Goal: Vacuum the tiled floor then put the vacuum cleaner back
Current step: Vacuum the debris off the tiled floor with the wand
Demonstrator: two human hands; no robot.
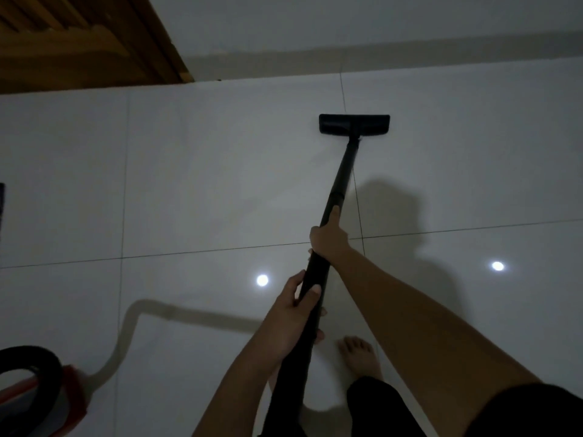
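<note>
A black vacuum wand (342, 171) slants from my hands up to a flat black floor head (354, 123) that rests on the glossy white tiled floor (205, 184), a short way from the wall. My right hand (326, 236) grips the wand higher up, thumb along the tube. My left hand (295, 313) grips it lower, closer to my body. The vacuum's red and black body (41, 392) sits at the bottom left corner, partly cut off by the frame.
A wooden door (79, 36) stands at the top left beside a white wall (347, 23) with a grey skirting. My bare foot (359, 357) is on the tile below the wand. A dark object (2, 209) touches the left edge. Ceiling lights reflect in the tiles.
</note>
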